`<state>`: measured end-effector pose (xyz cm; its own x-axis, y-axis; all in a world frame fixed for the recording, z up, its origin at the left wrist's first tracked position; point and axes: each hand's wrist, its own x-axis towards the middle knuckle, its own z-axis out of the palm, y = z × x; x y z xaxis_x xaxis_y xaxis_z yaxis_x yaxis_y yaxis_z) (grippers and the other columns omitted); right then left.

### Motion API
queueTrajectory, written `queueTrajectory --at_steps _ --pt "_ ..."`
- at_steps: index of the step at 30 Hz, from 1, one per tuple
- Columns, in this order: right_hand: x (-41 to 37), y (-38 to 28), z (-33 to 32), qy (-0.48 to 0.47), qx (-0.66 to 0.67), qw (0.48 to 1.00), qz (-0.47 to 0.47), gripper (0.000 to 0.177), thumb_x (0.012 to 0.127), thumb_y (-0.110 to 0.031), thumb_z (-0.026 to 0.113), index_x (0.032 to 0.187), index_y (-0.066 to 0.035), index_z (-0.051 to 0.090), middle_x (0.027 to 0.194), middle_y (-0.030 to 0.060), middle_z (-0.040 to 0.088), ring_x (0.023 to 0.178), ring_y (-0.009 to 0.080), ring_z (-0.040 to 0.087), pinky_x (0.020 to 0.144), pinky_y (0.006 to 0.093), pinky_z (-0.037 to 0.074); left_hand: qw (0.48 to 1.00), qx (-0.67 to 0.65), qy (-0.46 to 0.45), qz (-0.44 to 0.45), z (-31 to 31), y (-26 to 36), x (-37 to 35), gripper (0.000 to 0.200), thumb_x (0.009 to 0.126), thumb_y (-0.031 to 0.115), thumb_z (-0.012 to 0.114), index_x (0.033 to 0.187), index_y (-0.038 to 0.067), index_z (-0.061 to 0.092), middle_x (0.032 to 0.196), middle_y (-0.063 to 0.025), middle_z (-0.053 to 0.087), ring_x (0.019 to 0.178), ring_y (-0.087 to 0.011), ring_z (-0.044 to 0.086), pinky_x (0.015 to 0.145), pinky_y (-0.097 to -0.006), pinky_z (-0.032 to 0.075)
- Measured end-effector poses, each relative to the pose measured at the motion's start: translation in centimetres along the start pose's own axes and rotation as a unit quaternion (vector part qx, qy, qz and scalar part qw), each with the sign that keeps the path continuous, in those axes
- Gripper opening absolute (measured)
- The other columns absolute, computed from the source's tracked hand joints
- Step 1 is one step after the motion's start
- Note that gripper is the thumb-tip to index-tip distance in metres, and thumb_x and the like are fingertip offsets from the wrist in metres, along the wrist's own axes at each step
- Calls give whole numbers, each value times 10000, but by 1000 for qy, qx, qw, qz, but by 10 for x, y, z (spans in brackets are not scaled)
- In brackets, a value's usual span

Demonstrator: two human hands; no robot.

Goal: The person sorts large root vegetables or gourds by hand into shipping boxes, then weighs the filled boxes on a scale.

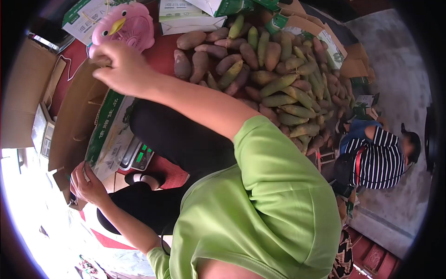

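Note:
In the head view a cardboard box [109, 135] with a green and white printed side stands tilted in front of me, its brown inner side showing. My left hand [88, 185] is closed on the box's near corner, fingers pinching the edge. At the far end, my right hand [121, 69] is raised with curled fingers. Something brownish shows at its fingertips, too blurred to name. Just behind that hand is a pink duck-faced basket [134, 25]. Beside the box sits a scale [139, 156] with lit green digits.
A big heap of brownish-red and green tubers [283, 88] covers the red floor to the right. More printed cartons [193, 18] lie at the back. A person in a striped shirt [378, 158] sits at the far right. An open carton [320, 35] borders the heap.

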<state>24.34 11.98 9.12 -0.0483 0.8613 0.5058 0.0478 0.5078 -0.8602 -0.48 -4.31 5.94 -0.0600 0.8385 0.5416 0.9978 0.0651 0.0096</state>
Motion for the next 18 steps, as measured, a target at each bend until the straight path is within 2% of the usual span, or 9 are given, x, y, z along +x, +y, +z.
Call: queueTrajectory --at_steps 5,6,8,9,11,15,16,17,18 --pt "-66 77 -102 5 -134 980 145 178 765 -68 636 928 -12 589 811 26 606 741 85 569 621 250 472 1000 6 8 -2 3 0 1 88 831 191 608 879 127 644 877 14 641 832 -185 604 782 -334 403" --pt "-89 109 -120 39 -76 979 183 194 718 -119 649 884 -29 606 753 106 621 708 205 615 643 345 482 1000 3 10 -5 3 -1 1 92 836 199 605 878 127 646 875 16 642 827 -185 604 776 -333 402" --pt "-130 115 -166 21 -156 932 326 187 722 -144 640 873 -39 605 791 115 629 768 223 621 674 336 476 1000 7 14 -2 4 0 1 96 839 204 603 876 126 646 877 17 643 821 -185 605 769 -332 402" --pt "-162 152 -190 35 -272 926 259 189 715 -149 632 872 -48 606 796 132 629 785 271 620 691 357 474 1000 11 19 1 5 -1 1 101 842 209 601 875 125 647 878 19 644 816 -185 605 762 -331 401" --pt "-197 153 -235 -20 -396 830 392 268 738 -206 631 959 -56 606 900 160 635 869 310 614 754 379 480 1000 16 23 4 8 -3 0 107 845 214 599 876 124 648 877 19 645 813 -185 605 756 -329 401" --pt "-259 173 -309 -9 -562 716 414 259 749 -250 629 904 -43 606 941 193 607 946 379 566 828 438 460 999 24 35 5 11 -4 0 124 854 225 591 871 115 647 869 15 649 807 -185 605 741 -329 403" --pt "-252 150 -314 -47 -570 671 472 315 760 -264 631 1000 -68 581 1146 168 550 1091 340 503 872 438 439 999 26 33 5 13 -7 -1 124 854 225 591 871 115 647 869 15 649 807 -185 605 741 -329 403" --pt "-251 142 -323 -49 -569 672 472 315 760 -264 631 1000 -68 581 1146 168 550 1091 340 503 872 438 439 999 25 39 9 16 -11 -2 131 859 230 588 867 112 645 865 13 650 806 -186 606 737 -333 405" --pt "-251 137 -332 -122 -622 614 470 343 789 -240 598 1096 -101 535 1239 128 483 1161 305 448 892 454 425 999 25 44 12 18 -13 -3 139 863 234 584 864 109 644 862 12 651 805 -187 607 733 -337 408"
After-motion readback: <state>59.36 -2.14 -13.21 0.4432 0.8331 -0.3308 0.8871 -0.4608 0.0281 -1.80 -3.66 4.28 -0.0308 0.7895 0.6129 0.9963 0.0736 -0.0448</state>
